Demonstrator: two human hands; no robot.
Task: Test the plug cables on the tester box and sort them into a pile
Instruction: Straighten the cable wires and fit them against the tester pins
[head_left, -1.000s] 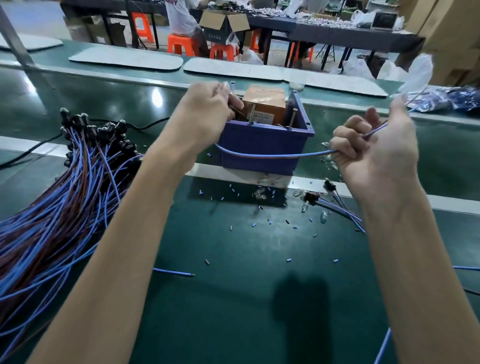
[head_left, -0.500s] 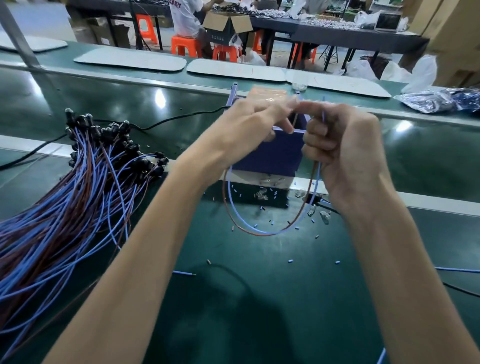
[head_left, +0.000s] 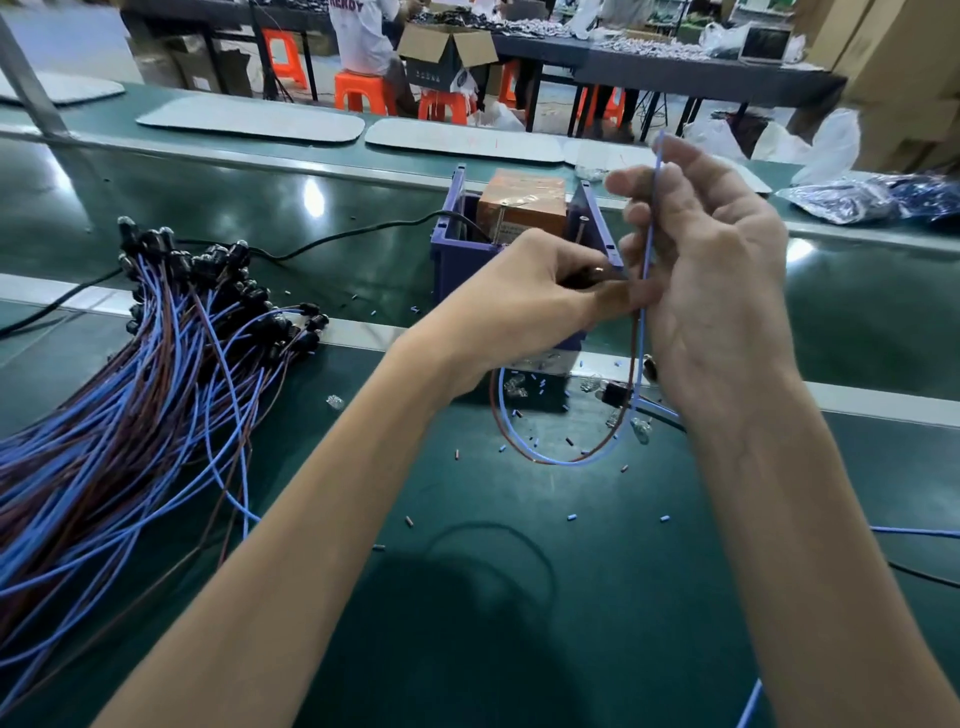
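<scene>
Orange stools (head_left: 358, 93) stand near an open cardboard box (head_left: 439, 62).

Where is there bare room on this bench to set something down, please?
Bare mat lies between the forearms, below the scraps. The far belt left of the box is free but for a black cord. Crowded: the cable pile, left.

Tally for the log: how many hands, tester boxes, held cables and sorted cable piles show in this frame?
hands: 2 (left hand, right hand)
tester box: 1
held cable: 1
sorted cable pile: 1
total: 5
</scene>
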